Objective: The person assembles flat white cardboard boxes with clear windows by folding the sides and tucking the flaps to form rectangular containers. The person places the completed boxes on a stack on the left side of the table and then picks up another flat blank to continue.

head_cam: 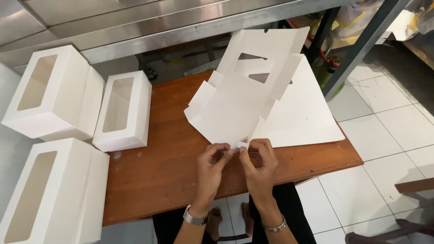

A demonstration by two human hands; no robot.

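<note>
Three finished white window boxes (122,110) sitting off the wooden table's (167,176) left edge, steel shelf (158,27) running overhead, tiled floor (384,131) lying rightward.

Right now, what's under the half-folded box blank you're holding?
Under the box blank, flat white sheets lie on the wooden table. How many sheets is hidden.
</note>
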